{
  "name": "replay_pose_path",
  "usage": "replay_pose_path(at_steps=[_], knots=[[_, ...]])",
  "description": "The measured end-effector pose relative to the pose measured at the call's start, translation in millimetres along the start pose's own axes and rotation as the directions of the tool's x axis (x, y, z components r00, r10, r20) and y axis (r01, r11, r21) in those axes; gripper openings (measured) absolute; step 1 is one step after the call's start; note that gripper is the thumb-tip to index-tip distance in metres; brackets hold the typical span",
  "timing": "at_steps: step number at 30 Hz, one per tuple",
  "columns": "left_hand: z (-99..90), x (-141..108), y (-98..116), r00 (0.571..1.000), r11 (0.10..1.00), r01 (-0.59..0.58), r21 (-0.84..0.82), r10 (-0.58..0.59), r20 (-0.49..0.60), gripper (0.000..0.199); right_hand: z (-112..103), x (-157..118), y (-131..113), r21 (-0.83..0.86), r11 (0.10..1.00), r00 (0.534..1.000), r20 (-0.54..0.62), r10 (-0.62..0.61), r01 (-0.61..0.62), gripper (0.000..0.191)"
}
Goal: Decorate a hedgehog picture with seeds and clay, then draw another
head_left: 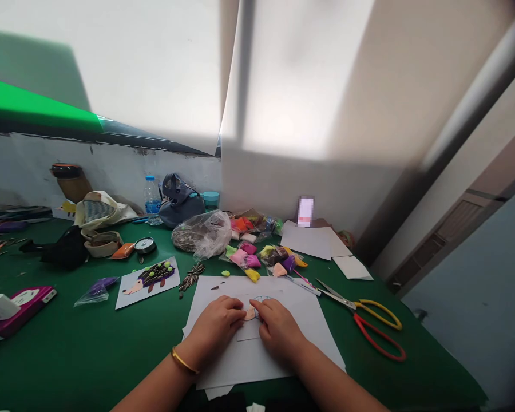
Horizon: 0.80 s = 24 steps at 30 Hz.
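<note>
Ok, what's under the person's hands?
White paper lies under the left hand and right hand, with a small peach piece and drawn circle between them; the hands cover whatever lies directly beneath.

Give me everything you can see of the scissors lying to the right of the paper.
The scissors lie flat on the green tabletop, to the right of the large white paper sheet. Their grey metal blades point up and to the left, toward the sheet, and look almost closed. Two large loop handles spread apart behind them: one yellow, one red. Neither hand touches them, and nothing lies on top of them.
</note>
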<state>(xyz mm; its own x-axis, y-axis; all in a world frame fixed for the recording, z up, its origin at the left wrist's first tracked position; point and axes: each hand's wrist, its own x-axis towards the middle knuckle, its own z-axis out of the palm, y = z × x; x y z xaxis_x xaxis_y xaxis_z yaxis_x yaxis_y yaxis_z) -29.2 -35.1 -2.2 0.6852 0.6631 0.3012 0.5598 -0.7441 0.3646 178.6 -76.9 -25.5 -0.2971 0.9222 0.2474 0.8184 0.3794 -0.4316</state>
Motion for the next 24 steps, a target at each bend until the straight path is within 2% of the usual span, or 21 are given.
replay_pose_path(at_steps=[5,13,18,24], knots=[[7.4,-6,-10,0.999,0.999,0.031,-0.015,-0.032,-0.039,0.029,0,-1,2,0.002,1.0,0.999,-0.021,-0.027,0.028,0.062],[13.5,-9,-12,1.0,0.993,-0.005,0.117,0.002,0.024,0.025,1,-1,1,-0.027,0.991,0.991,-0.042,-0.129,0.128,0.047],[8.4,-8,-8,0.999,0.998,0.05,0.036,-0.05,-0.013,0.022,-1,-2,-2,-0.071,0.989,0.991,-0.016,-0.135,0.133,0.045],[4.0,5,-3,0.995,0.994,0.102,-0.026,-0.102,-0.01,0.009,-1,-1,1,0.024,0.997,0.997,-0.03,-0.068,0.068,0.055]])
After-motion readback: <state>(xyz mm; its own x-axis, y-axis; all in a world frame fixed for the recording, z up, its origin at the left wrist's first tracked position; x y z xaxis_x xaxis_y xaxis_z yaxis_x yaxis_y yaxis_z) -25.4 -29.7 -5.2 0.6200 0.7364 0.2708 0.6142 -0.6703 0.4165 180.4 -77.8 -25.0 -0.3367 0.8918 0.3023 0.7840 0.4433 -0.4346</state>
